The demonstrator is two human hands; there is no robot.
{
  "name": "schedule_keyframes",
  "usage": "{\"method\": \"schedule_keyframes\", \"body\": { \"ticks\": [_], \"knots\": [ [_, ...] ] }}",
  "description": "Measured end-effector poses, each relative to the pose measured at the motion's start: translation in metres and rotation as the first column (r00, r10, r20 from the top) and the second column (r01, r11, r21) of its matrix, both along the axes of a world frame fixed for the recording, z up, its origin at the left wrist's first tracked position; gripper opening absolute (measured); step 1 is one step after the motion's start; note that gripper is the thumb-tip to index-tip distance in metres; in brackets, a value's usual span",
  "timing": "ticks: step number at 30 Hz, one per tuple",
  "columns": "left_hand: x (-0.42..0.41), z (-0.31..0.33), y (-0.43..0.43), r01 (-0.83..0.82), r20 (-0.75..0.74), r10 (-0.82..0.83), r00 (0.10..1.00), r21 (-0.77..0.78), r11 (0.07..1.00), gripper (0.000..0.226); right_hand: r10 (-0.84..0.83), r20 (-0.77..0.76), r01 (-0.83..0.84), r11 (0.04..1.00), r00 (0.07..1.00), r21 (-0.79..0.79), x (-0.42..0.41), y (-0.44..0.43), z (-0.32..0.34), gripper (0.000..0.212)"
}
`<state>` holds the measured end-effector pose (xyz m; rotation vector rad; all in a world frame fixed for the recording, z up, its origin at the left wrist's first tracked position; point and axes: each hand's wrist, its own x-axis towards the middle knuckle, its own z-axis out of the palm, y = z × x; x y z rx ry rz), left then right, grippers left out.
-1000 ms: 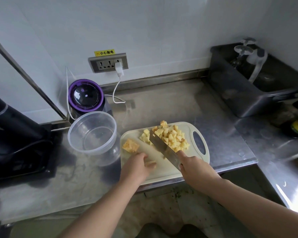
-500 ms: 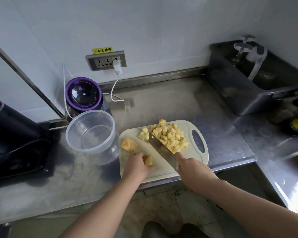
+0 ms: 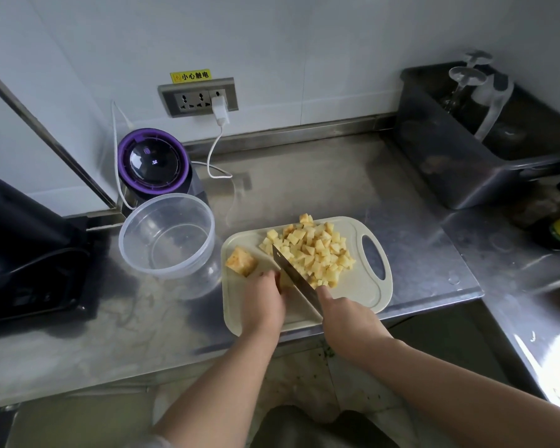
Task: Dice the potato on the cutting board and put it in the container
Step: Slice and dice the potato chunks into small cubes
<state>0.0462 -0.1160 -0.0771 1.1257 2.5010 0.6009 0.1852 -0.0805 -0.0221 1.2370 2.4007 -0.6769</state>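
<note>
Potato work fills the head view: a pale cutting board [image 3: 362,294] lies on the steel counter [image 3: 337,189], its handle slot to the right; a heap of diced potato [image 3: 314,250] covers the board's far middle; one bigger uncut chunk [image 3: 241,260] sits apart near the left edge; the left hand [image 3: 262,302] curls its fingertips onto a small potato piece [image 3: 285,281] just left of the blade; the right hand [image 3: 346,315] wraps closed round the handle of a knife [image 3: 296,278], whose blade slants up-left along the heap's edge; the clear round container [image 3: 175,270] stands just left of the board, with a purple-lidded appliance [image 3: 152,161] behind it by the wall.
</note>
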Motion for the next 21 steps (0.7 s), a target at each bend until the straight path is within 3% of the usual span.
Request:
{"method": "schedule_keyframes", "body": {
  "ticks": [6, 13, 16, 19, 21],
  "knots": [
    [0.004, -0.002, -0.002, 0.011, -0.082, -0.011, 0.997, -0.003, 1.000, 0.023, 0.009, 0.000, -0.009, 1.000, 1.000, 0.017, -0.002, -0.001, -0.001, 0.049],
    [0.004, 0.003, 0.003, -0.008, -0.048, 0.006, 0.999, -0.047, 0.999, 0.021, 0.026, 0.011, -0.026, 1.000, 1.000, 0.013, 0.000, -0.002, 0.001, 0.050],
    [-0.002, 0.004, 0.005, -0.020, 0.117, 0.023, 0.993, -0.029, 0.999, 0.024, 0.018, 0.004, -0.019, 1.000, 1.000, 0.012, 0.001, -0.001, 0.001, 0.049],
    [-0.011, 0.010, 0.003, -0.034, 0.363, 0.038, 0.931, -0.019, 0.999, 0.017, 0.025, 0.006, -0.025, 1.000, 1.000, 0.006, 0.000, 0.001, 0.002, 0.048],
    [-0.016, 0.010, 0.002, -0.068, 0.431, 0.080, 0.899, -0.042, 0.997, 0.018, 0.042, 0.014, -0.042, 0.999, 0.999, 0.004, 0.001, 0.001, 0.003, 0.048]
  ]
}}
